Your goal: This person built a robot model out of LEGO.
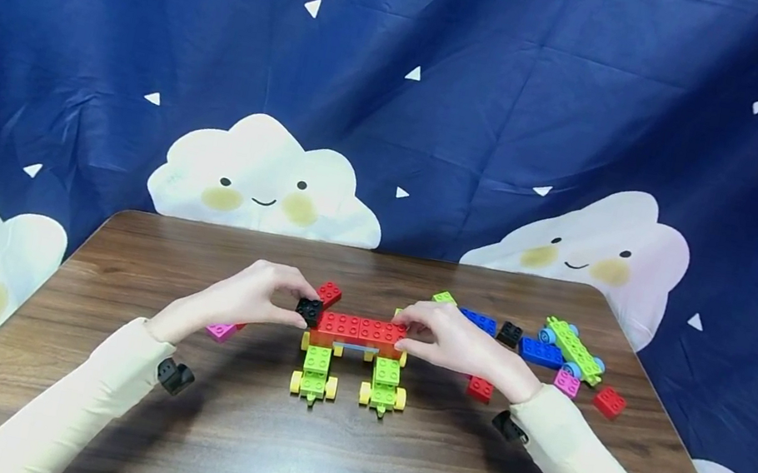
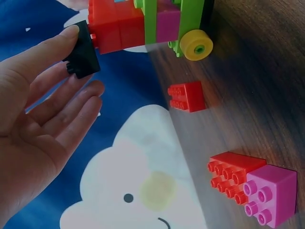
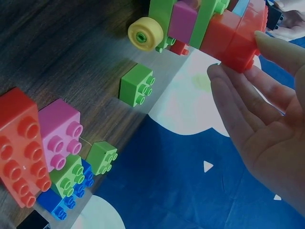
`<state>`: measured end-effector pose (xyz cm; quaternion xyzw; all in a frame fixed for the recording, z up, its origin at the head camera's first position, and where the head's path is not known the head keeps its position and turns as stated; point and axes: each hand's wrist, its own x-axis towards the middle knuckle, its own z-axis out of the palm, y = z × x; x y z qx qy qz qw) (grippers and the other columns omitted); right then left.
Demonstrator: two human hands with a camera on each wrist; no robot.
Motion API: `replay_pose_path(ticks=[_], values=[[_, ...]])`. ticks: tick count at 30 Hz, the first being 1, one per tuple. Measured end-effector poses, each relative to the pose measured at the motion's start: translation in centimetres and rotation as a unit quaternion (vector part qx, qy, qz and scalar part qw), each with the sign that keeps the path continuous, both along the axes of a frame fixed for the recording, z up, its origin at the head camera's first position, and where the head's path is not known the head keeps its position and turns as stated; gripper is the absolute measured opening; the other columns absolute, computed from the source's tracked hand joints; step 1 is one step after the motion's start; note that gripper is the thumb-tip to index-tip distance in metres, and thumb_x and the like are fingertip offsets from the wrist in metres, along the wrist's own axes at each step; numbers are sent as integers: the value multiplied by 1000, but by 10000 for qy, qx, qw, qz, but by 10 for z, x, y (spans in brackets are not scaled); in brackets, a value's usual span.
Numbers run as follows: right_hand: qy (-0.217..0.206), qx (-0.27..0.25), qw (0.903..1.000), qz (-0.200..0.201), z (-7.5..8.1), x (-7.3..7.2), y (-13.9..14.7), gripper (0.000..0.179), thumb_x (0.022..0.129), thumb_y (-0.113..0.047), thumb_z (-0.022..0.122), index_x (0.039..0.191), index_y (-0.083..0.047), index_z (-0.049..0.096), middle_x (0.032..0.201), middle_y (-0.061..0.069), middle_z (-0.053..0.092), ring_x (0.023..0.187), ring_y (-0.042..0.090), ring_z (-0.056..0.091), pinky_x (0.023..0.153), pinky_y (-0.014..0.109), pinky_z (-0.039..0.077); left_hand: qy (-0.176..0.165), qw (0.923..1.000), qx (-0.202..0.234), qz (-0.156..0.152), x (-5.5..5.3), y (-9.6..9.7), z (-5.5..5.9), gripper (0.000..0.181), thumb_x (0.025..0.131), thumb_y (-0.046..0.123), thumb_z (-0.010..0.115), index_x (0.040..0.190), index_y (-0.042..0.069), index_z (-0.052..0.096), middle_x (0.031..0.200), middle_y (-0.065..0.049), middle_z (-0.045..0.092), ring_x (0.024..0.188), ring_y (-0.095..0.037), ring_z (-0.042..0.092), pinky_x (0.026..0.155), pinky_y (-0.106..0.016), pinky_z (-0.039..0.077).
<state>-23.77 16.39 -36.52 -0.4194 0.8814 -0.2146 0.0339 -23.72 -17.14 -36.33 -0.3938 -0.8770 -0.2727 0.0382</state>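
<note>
My left hand [image 1: 262,294] pinches a square black brick [image 2: 85,52] between thumb and fingertips. The black brick is at the left end of a row of red bricks [image 1: 360,328], tilted against their studs in the left wrist view. At the row's right end, my right hand [image 1: 446,338] grips a red brick [image 3: 233,40], thumb on one side and fingers on the other. Beneath the red row are green pieces with yellow wheels [image 2: 196,45] and a purple brick [image 3: 183,21]. Two green wheeled bases [image 1: 316,365] stick out toward me from under the row.
Right of the build lie blue bricks [image 1: 541,353], a black brick [image 1: 510,333], a pink brick [image 1: 567,383], red bricks [image 1: 609,402] and a green car base with blue wheels [image 1: 574,349]. A red brick [image 1: 329,293] lies behind; a pink brick [image 1: 221,331] lies left.
</note>
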Motion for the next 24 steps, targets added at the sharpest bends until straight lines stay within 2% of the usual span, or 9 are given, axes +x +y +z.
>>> replay_pose_path(ticks=[6, 13, 18, 24], values=[[-69, -13, 10000, 9, 0, 0, 0, 31, 89, -22, 75, 116, -8, 69, 106, 4, 72, 90, 10, 69, 82, 29, 60, -85, 10000, 48, 10, -1, 3, -2, 34, 77, 23, 86, 108, 13, 76, 99, 2, 75, 92, -11, 69, 85, -34, 58], [-47, 21, 10000, 2, 1, 1, -1, 30, 89, -23, 74, 115, -8, 69, 106, 3, 72, 90, 10, 68, 82, 29, 60, -335, 9994, 41, 55, 1, 6, -5, 29, 81, 19, 82, 107, 11, 71, 100, -1, 76, 95, -15, 73, 86, -34, 59], [-17, 62, 10000, -21, 1, 1, -3, 30, 89, -24, 74, 114, -9, 69, 105, 3, 72, 88, 8, 67, 82, 26, 59, -372, 9993, 27, 33, 2, 8, -7, 26, 83, 16, 78, 105, 13, 65, 93, 1, 75, 88, -10, 71, 80, -28, 59], [45, 20, 10000, -17, 0, 1, -3, 28, 90, -24, 73, 113, -9, 69, 104, 2, 71, 87, 7, 66, 81, 25, 59, -299, 9995, -38, -1, 3, 9, -5, 25, 82, 16, 79, 105, 15, 69, 90, 3, 74, 80, -4, 67, 73, -25, 56]])
